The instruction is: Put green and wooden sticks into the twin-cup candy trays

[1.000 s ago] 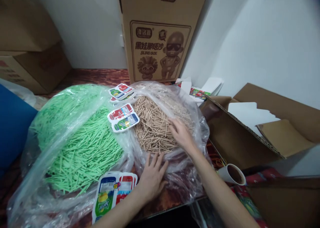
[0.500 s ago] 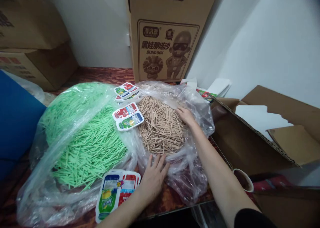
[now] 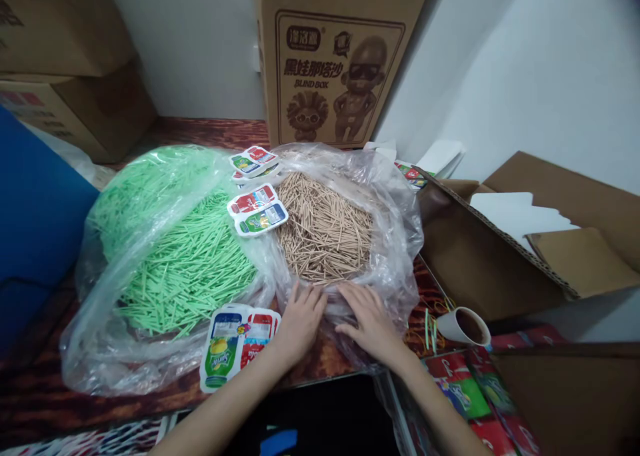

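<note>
A clear plastic bag (image 3: 397,203) lies open around a heap of thin brown sticks (image 3: 325,233). My left hand (image 3: 303,316) rests at the bag's near edge, its fingers stretched toward the sticks. Close beside it, my right hand (image 3: 369,319) lies on the crumpled front plastic with fingers spread and thumb apart. Neither hand shows anything held. To the left, bright green sticks (image 3: 190,269) fill another clear bag (image 3: 115,369). A bottle-shaped Sprite and cola packet (image 3: 220,353) lies by my left forearm. Another such packet (image 3: 257,209) rests between the two heaps.
A tall printed cardboard box (image 3: 345,76) stands behind the bags. An open carton (image 3: 465,263) holding white card pieces is at the right, with a paper cup (image 3: 463,326) of dark liquid before it. Printed packets (image 3: 465,389) lie below. A blue panel (image 3: 40,229) borders the left.
My right hand has moved from the right side of the brown sticks down to the bag's near edge, beside my left hand. The view has tilted down slightly.
</note>
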A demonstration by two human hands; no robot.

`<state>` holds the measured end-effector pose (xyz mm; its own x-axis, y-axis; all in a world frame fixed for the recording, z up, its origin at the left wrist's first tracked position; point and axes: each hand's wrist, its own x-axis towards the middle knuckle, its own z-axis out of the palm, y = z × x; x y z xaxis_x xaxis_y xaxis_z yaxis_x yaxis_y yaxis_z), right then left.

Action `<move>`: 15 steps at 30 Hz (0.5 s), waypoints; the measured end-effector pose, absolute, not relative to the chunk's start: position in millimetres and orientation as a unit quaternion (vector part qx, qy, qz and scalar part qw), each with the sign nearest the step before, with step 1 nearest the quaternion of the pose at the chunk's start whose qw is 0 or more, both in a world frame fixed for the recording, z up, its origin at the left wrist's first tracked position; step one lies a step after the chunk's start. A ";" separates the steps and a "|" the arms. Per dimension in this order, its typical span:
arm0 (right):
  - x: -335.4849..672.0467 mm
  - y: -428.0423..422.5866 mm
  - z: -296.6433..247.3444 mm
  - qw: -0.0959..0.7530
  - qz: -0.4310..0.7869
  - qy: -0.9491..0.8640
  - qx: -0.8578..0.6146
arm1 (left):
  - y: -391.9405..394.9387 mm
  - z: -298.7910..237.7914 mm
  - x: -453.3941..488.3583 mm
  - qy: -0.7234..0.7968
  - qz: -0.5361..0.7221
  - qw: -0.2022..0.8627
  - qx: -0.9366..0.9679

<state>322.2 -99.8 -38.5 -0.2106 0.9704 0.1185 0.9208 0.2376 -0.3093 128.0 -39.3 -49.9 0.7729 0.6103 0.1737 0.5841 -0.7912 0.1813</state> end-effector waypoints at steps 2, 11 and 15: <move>334.0 -102.7 -41.9 0.118 0.078 -0.785 -0.603 | -35.1 -49.9 128.9 0.337 0.120 0.064 0.932; 353.2 -69.0 -62.5 0.154 -0.039 -0.766 -0.624 | -26.7 -54.3 133.2 0.346 0.152 0.048 0.925; 352.4 -73.1 -56.7 0.150 -0.014 -0.769 -0.621 | -37.5 -43.4 126.9 0.348 0.174 0.053 0.920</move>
<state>352.4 -73.1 -56.7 -0.1845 0.9507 0.2493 0.9594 0.2293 -0.1643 126.9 -37.5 -43.4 0.6973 0.6587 0.2828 0.6215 -0.7521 0.2192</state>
